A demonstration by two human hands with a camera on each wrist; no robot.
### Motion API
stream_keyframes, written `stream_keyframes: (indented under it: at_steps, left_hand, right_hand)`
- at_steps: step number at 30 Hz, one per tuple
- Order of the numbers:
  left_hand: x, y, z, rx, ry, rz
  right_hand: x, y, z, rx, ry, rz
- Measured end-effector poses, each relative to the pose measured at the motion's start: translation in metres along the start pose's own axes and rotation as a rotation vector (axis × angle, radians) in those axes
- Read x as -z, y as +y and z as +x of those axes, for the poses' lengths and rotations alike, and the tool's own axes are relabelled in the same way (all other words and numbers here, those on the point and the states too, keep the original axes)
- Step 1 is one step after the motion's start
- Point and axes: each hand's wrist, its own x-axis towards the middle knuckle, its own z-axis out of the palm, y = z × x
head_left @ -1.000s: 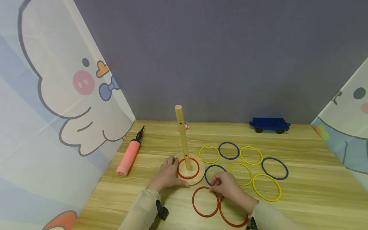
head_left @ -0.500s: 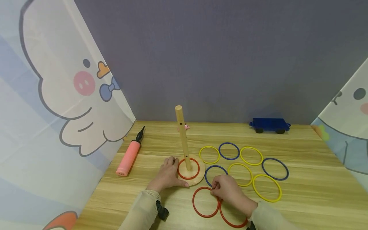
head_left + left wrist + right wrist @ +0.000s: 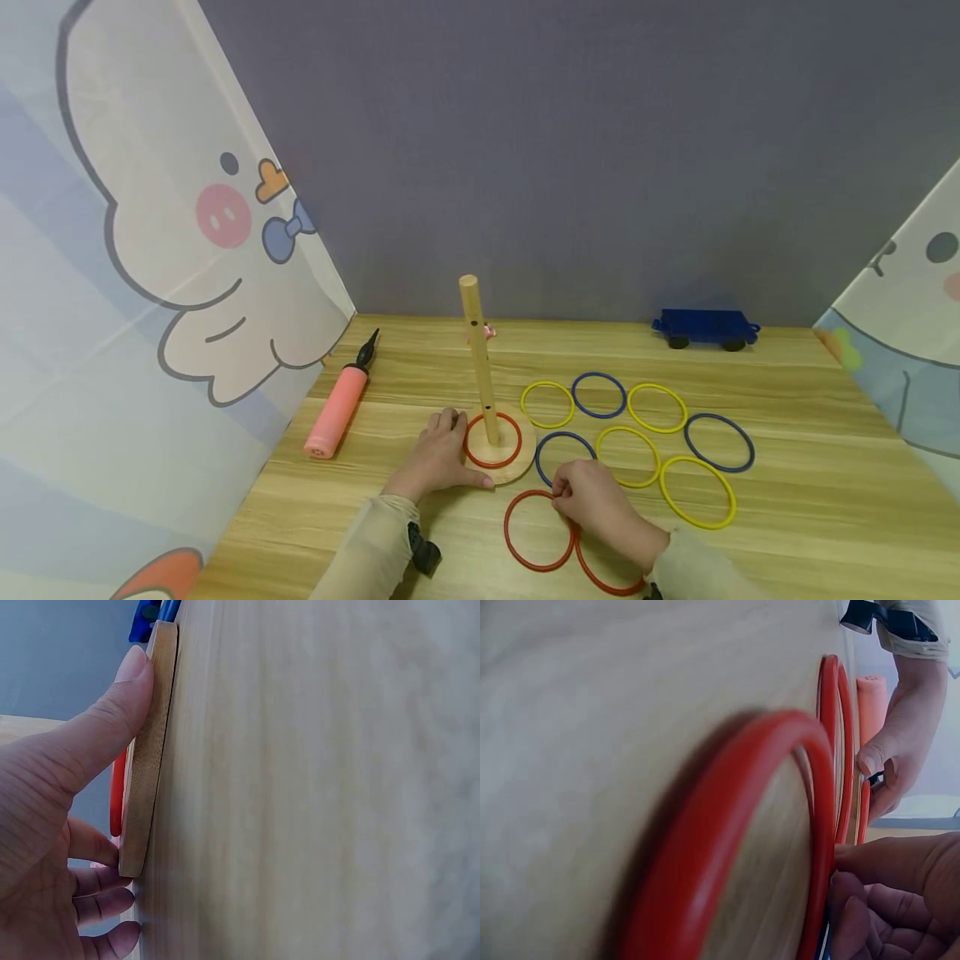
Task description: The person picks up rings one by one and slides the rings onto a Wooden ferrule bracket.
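In the head view, a wooden ring-toss stand [image 3: 483,375] with an upright peg and round base stands near the middle of the table. A red ring [image 3: 491,466] lies round the peg on its base. My left hand [image 3: 435,458] holds the base's rim at the left and front, its thumb [image 3: 124,705] against the edge in the left wrist view. To the right, my right hand [image 3: 596,504] pinches the upper right edge of another red ring [image 3: 507,537]. A second red ring [image 3: 611,590] lies partly under that wrist. The near ring hides part of the pinch in the right wrist view.
Right of the stand lie a blue ring [image 3: 537,454] and several other yellow and blue rings. A pink hand pump [image 3: 337,412] lies at the left. A blue toy wagon [image 3: 705,327] stands at the back right, and a small pink object [image 3: 489,331] lies behind the peg.
The right hand has shifted slightly toward the front, and the red ring at its fingertips has slid a little right and nearer. The left hand stays on the stand's base.
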Motion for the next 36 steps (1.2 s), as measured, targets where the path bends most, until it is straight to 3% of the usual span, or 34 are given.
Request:
stream_keyframes:
  at_steps: [5, 10, 19, 36]
  left_hand:
    - [0.001, 0.0, 0.0, 0.001, 0.001, -0.002]
    - [0.001, 0.001, -0.001, 0.0, 0.002, 0.006]
    - [0.002, 0.002, -0.001, 0.001, -0.002, 0.013]
    - [0.001, 0.003, 0.0, 0.013, -0.008, 0.021]
  right_hand:
    - [-0.002, -0.004, -0.001, -0.002, 0.049, -0.1]
    - [-0.003, -0.003, -0.001, -0.013, 0.056, -0.095]
    - [0.003, 0.002, 0.0, -0.048, -0.014, 0.138]
    - [0.024, 0.005, 0.007, -0.098, -0.113, 0.437]
